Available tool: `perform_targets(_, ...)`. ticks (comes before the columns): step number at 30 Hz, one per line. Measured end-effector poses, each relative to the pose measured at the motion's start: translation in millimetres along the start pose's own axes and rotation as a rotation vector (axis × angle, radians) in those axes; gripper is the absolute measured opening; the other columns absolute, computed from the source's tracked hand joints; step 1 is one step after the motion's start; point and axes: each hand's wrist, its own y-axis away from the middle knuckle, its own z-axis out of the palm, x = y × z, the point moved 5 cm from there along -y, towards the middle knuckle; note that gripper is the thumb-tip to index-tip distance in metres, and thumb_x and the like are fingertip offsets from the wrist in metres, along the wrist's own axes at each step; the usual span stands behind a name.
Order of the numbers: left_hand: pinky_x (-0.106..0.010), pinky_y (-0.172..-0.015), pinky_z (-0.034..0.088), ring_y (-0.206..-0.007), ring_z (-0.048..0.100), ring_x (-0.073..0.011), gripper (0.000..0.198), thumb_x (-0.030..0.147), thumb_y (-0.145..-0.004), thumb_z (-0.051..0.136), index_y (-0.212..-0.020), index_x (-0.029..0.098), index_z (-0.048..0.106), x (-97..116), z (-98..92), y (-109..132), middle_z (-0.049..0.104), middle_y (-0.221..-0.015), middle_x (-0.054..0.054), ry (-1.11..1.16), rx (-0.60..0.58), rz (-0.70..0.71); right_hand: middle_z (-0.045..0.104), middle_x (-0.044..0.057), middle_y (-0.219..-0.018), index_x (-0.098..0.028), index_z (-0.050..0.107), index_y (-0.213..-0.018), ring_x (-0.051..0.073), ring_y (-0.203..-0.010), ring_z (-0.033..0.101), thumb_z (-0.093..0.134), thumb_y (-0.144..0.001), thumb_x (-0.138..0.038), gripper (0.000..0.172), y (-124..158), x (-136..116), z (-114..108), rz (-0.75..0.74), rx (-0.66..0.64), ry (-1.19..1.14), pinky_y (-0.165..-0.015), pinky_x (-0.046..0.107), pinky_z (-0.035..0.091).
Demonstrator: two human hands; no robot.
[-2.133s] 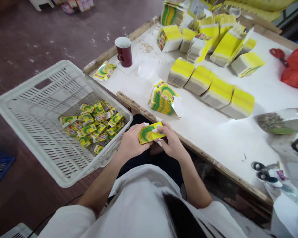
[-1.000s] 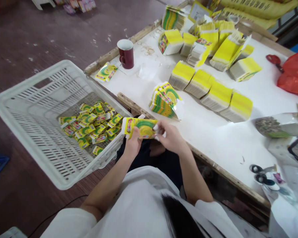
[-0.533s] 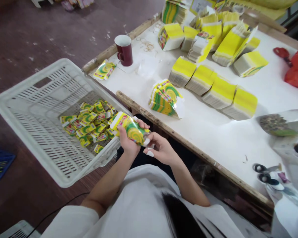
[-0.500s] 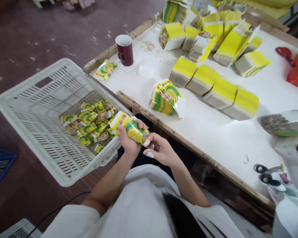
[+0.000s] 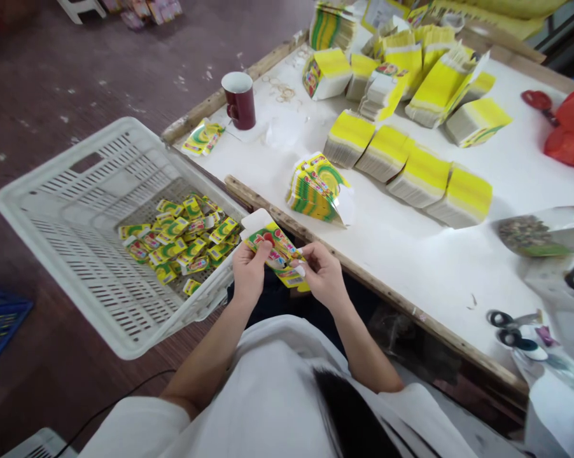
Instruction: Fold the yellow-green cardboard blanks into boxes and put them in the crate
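My left hand [image 5: 247, 273] and my right hand [image 5: 322, 275] both grip a small yellow and green printed carton [image 5: 275, 248] over my lap, just in front of the table's wooden edge. Its white flap sticks out at the upper left. To the left stands a white slotted plastic crate [image 5: 72, 254] holding several folded yellow and green cartons [image 5: 179, 238]. A fanned pile of flat printed cartons [image 5: 315, 189] lies on the white table [image 5: 411, 248] right beyond my hands.
Stacks of flat yellow cartons [image 5: 411, 168] cover the table's far half. A dark red mug [image 5: 239, 98] stands at the far left corner beside a few loose cartons [image 5: 201, 137]. Scissors [image 5: 513, 327] lie at the right edge, a red bag [image 5: 571, 130] farther back.
The carton was turned in my hands, swung left toward the crate in my left hand alone, then came back between both hands with its white flap open.
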Motion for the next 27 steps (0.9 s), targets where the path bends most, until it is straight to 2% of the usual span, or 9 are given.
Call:
perform_targets(2, -0.034, -0.080, 0.058, -0.081, 0.073, -0.0220, 0.045, 0.060, -0.068, 0.084, -0.083, 0.018, 0.073, 8, 2.8, -3, 0.077, -0.083, -0.004, 0.025, -0.052, -0.049, 0.065, -0.001, -0.077, -0.024, 0.063, -0.088, 0.016, -0.065, 0.059, 0.064, -0.088, -0.026, 0.002, -1, -7, -10, -0.067, 0.048, 0.051, -0.061, 0.030, 0.050)
perform_targets(6, -0.047, -0.099, 0.053, -0.110, 0.071, -0.0333, 0.081, 0.088, -0.070, 0.058, -0.106, 0.018, 0.075, 42, 2.9, -16, 0.077, -0.113, -0.016, 0.007, -0.257, -0.096, 0.070, 0.003, -0.085, -0.027, 0.068, -0.085, 0.022, -0.084, 0.063, 0.057, -0.092, -0.016, 0.017, -1, -35, -32, -0.363, 0.087, 0.380, -0.079, 0.039, 0.054)
perform_targets(8, -0.048, -0.106, 0.048, -0.118, 0.068, -0.0347, 0.078, 0.080, -0.060, 0.075, -0.112, 0.021, 0.074, 57, 2.8, -16, 0.075, -0.121, -0.014, -0.151, -0.389, -0.050, 0.072, 0.002, -0.085, -0.030, 0.070, -0.086, 0.023, -0.088, 0.063, 0.056, -0.094, -0.013, 0.023, 2, -46, -32, -0.497, 0.012, 0.518, -0.087, 0.042, 0.052)
perform_targets(11, -0.044, -0.106, 0.048, -0.120, 0.065, -0.0359, 0.090, 0.043, -0.040, 0.100, -0.121, 0.023, 0.069, 57, 11.3, -2, 0.072, -0.125, -0.011, -0.486, -0.614, -0.018, 0.074, 0.000, -0.092, -0.034, 0.070, -0.096, 0.023, -0.099, 0.064, 0.057, -0.094, -0.014, 0.025, 8, -47, -22, -0.584, -0.073, 0.546, -0.106, 0.048, 0.046)
perform_targets(13, -0.039, -0.094, 0.053, -0.104, 0.069, -0.0308, 0.080, 0.033, -0.048, 0.098, -0.121, 0.024, 0.067, 49, 15.9, 10, 0.074, -0.111, -0.007, -0.641, -0.588, 0.028, 0.072, 0.003, -0.110, -0.035, 0.065, -0.115, 0.026, -0.114, 0.062, 0.061, -0.092, -0.021, 0.027, 9, -39, -20, -0.521, 0.069, 0.467, -0.116, 0.054, 0.038)
perform_targets(16, -0.035, -0.081, 0.054, -0.087, 0.069, -0.0253, 0.068, 0.030, -0.059, 0.091, -0.121, 0.024, 0.061, 33, 20.9, 23, 0.072, -0.100, -0.003, -0.730, -0.479, 0.072, 0.056, 0.013, -0.143, -0.027, 0.043, -0.145, 0.031, -0.137, 0.050, 0.067, -0.089, -0.043, 0.063, 7, -14, -21, -0.236, 0.312, 0.184, -0.115, 0.055, 0.042)
perform_targets(18, -0.035, -0.080, 0.054, -0.089, 0.070, -0.0259, 0.071, 0.029, -0.062, 0.089, -0.125, 0.025, 0.057, 26, 22.9, 28, 0.071, -0.104, -0.004, -0.770, -0.463, 0.121, 0.057, 0.015, -0.144, -0.024, 0.039, -0.148, 0.031, -0.134, 0.055, 0.063, -0.089, -0.057, 0.071, 4, 5, -9, -0.009, 0.218, -0.070, -0.108, 0.050, 0.051)
perform_targets(22, -0.036, -0.083, 0.053, -0.097, 0.069, -0.0271, 0.062, 0.021, -0.066, 0.082, -0.121, 0.027, 0.054, 21, 25.5, 28, 0.067, -0.111, -0.006, -0.859, -0.575, 0.301, 0.069, 0.012, -0.131, -0.023, 0.058, -0.135, 0.030, -0.116, 0.069, 0.059, -0.087, -0.070, 0.067, 1, 19, 16, 0.293, -0.120, -0.405, -0.098, 0.045, 0.059)
perform_targets(27, -0.034, -0.075, 0.051, -0.084, 0.067, -0.0239, 0.057, 0.019, -0.065, 0.079, -0.114, 0.026, 0.051, 21, 26.2, 25, 0.065, -0.099, -0.003, -0.875, -0.669, 0.297, 0.070, 0.010, -0.129, -0.025, 0.063, -0.131, 0.030, -0.122, 0.065, 0.062, -0.087, -0.067, 0.061, 2, 3, 10, 0.154, -0.148, -0.277, -0.108, 0.047, 0.051)
